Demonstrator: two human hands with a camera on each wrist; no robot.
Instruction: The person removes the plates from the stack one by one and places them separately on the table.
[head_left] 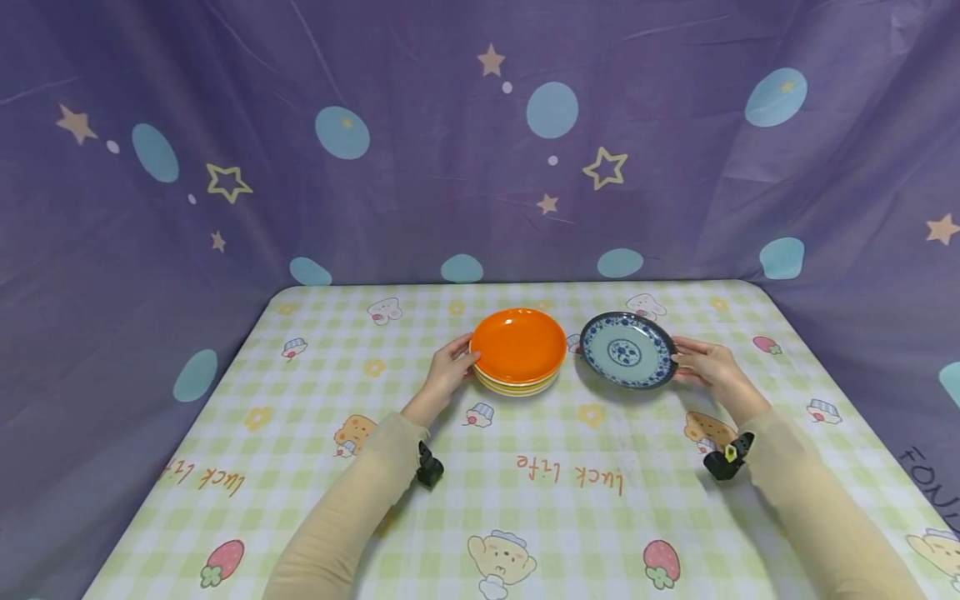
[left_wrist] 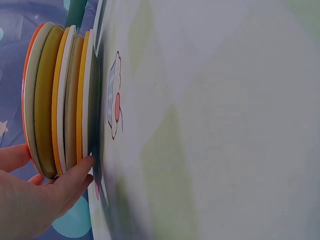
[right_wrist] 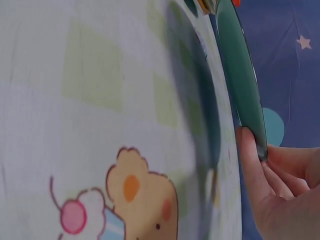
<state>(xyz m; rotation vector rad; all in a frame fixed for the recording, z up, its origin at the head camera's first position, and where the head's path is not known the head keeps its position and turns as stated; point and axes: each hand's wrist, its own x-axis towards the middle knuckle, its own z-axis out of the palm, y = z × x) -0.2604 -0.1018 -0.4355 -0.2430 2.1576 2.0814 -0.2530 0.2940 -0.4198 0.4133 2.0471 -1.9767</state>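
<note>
An orange plate (head_left: 517,346) tops a stack of several plates, with white and yellow rims showing beneath it. My left hand (head_left: 449,371) holds the stack at its left side, thumb at the orange rim and fingers along the lower edges. In the left wrist view, the plate stack (left_wrist: 60,100) shows its layered rims, the fingertips right at the lowest one. To the right, my right hand (head_left: 708,367) pinches a blue-and-white patterned plate (head_left: 626,350) by its right rim. That plate's green underside (right_wrist: 242,75) hangs above the cloth, its shadow apart from it.
A checked tablecloth (head_left: 570,533) with printed cartoons covers the table. Behind it and at the sides hangs a purple curtain (head_left: 420,200) with stars and blue ovals. A black wrist camera (head_left: 429,467) sits on the left forearm, and another wrist camera (head_left: 727,458) on the right.
</note>
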